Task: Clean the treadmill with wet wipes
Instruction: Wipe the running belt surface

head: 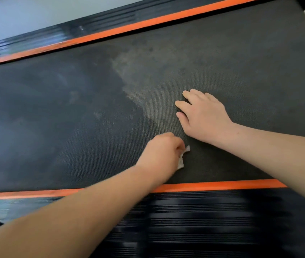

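My left hand (162, 151) clutched the wadded wet wipe (183, 159) on the treadmill belt (64, 118); my right hand (203, 118) lay flat, fingers straight; so small a wad might merely smear the dust patch (140, 90).

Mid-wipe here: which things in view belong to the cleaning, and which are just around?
In the job:
wet wipe, gripped by the left hand
right hand, flat on the treadmill belt
pale dusty patch on the belt

Just around:
near orange stripe
ribbed side rail
pale floor beyond the far rail
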Motion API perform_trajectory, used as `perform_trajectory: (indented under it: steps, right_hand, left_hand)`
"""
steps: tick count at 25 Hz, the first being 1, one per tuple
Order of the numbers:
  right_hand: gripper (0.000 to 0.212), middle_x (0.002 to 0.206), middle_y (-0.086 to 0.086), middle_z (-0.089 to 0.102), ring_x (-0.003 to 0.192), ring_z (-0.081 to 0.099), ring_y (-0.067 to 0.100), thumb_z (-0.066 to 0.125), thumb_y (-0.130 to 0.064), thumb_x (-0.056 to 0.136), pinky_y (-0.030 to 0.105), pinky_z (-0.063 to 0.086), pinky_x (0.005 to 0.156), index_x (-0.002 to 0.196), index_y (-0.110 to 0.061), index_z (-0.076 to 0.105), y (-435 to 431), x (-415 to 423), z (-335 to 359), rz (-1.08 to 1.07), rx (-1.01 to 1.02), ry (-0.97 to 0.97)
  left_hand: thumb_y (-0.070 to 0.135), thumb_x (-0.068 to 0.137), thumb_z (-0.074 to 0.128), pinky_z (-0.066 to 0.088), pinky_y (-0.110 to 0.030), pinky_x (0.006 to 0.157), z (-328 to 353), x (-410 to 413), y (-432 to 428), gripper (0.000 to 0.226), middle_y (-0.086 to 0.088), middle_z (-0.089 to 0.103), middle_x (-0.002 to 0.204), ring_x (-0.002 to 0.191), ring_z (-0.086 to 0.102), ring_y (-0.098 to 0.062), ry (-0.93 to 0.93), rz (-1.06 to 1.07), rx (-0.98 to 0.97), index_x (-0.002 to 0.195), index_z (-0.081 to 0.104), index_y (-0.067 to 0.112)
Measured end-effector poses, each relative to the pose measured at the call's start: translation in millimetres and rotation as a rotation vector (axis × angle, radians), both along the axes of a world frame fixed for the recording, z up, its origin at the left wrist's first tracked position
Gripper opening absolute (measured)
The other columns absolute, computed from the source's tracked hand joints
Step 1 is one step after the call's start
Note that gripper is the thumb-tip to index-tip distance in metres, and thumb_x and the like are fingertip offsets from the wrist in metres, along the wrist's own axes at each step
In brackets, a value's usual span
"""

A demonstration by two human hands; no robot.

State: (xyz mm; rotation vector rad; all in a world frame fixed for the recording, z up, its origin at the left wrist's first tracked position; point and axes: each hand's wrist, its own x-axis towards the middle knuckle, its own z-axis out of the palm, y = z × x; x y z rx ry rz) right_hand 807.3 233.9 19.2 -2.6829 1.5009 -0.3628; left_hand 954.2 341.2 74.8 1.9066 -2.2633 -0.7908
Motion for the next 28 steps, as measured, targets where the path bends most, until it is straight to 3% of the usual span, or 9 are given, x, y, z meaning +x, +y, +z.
perform_trajectory:
  steps: [4, 7, 9, 11, 13, 15, 20, 25, 28]
  right_hand:
    - [0.049, 0.136, 0.015, 0.061, 0.132, 0.053, 0.036, 0.038, -0.041, 0.095, 0.051, 0.046, 0.103, 0.119, -0.014, 0.070, 10.2, -9.8, -0.5, 0.043, -0.012, -0.008]
    - [0.047, 0.144, 0.017, 0.056, 0.137, 0.049, 0.037, 0.043, -0.038, 0.097, 0.054, 0.043, 0.109, 0.130, -0.013, 0.066, 21.4, -24.2, -5.1, 0.082, -0.030, -0.021]
    - [0.046, 0.145, 0.018, 0.056, 0.138, 0.049, 0.038, 0.043, -0.038, 0.098, 0.055, 0.043, 0.110, 0.130, -0.014, 0.066, 20.9, -24.2, -0.1, 0.080, -0.035, -0.033]
    - [0.042, 0.144, 0.019, 0.056, 0.137, 0.050, 0.039, 0.047, -0.037, 0.100, 0.055, 0.044, 0.109, 0.130, -0.014, 0.067, 19.7, -22.3, 2.2, 0.078, -0.044, -0.025]
    - [0.041, 0.144, 0.019, 0.056, 0.137, 0.049, 0.039, 0.053, -0.037, 0.100, 0.054, 0.044, 0.108, 0.132, -0.015, 0.066, 20.3, -24.9, 0.5, 0.089, -0.036, 0.004]
    - [0.038, 0.141, 0.018, 0.059, 0.134, 0.052, 0.037, 0.059, -0.037, 0.097, 0.053, 0.046, 0.106, 0.128, -0.017, 0.068, 18.8, -29.1, 0.5, 0.086, -0.029, -0.018]
    - [0.030, 0.124, 0.008, 0.069, 0.119, 0.064, 0.030, 0.067, -0.031, 0.092, 0.045, 0.057, 0.085, 0.118, -0.017, 0.074, -7.1, -17.6, 13.9, 0.021, -0.036, -0.154]
    - [0.034, 0.120, 0.007, 0.068, 0.114, 0.064, 0.030, 0.053, -0.039, 0.095, 0.043, 0.056, 0.085, 0.111, -0.018, 0.074, -17.6, -13.5, 10.2, 0.040, -0.015, -0.130]
    - [0.042, 0.111, 0.008, 0.070, 0.102, 0.066, 0.033, 0.044, -0.041, 0.094, 0.043, 0.055, 0.083, 0.102, -0.016, 0.077, -32.3, -7.0, 7.1, 0.042, -0.054, -0.126]
  left_hand:
    - [0.017, 0.095, 0.059, 0.049, -0.041, 0.082, -7.6, -7.4, -7.2, 0.015, -0.007, 0.059, 0.101, 0.093, 0.058, -0.030, -0.038, 0.150, -0.125, 0.101, 0.073, 0.015]
    - [0.015, 0.094, 0.060, 0.051, -0.041, 0.082, 2.1, -24.7, 35.2, 0.014, -0.005, 0.061, 0.099, 0.091, 0.061, -0.029, 0.087, -0.092, -0.020, 0.100, 0.074, 0.017]
    - [0.010, 0.090, 0.064, 0.053, -0.037, 0.081, 0.2, 8.2, 30.3, 0.017, -0.002, 0.061, 0.097, 0.090, 0.063, -0.028, 0.045, -0.174, -0.031, 0.099, 0.074, 0.020]
    - [0.005, 0.087, 0.064, 0.051, -0.034, 0.080, -6.3, 54.7, 12.9, 0.021, -0.002, 0.061, 0.096, 0.091, 0.063, -0.030, -0.087, -0.027, -0.130, 0.097, 0.074, 0.021]
    - [0.007, 0.091, 0.062, 0.048, -0.035, 0.080, -9.1, 85.6, 5.2, 0.018, -0.003, 0.062, 0.096, 0.092, 0.063, -0.032, -0.140, 0.292, -0.206, 0.096, 0.074, 0.019]
    - [0.011, 0.093, 0.061, 0.047, -0.035, 0.079, -12.7, 65.3, 11.1, 0.015, -0.006, 0.063, 0.095, 0.090, 0.063, -0.033, -0.143, 0.439, -0.213, 0.094, 0.075, 0.017]
    - [0.007, 0.091, 0.062, 0.054, -0.044, 0.075, -9.4, 22.9, 9.0, 0.015, -0.006, 0.059, 0.094, 0.087, 0.060, -0.031, -0.045, -0.069, -0.180, 0.096, 0.073, 0.015]
    - [0.011, 0.097, 0.053, 0.042, -0.033, 0.078, -10.9, 39.3, -58.0, 0.019, -0.005, 0.058, 0.101, 0.093, 0.059, -0.029, -0.149, 0.375, -0.198, 0.098, 0.072, 0.016]
    - [0.016, 0.093, 0.054, 0.053, -0.043, 0.078, -7.6, -8.7, -25.4, 0.018, -0.007, 0.061, 0.096, 0.088, 0.062, -0.033, 0.020, 0.049, -0.184, 0.095, 0.072, 0.018]
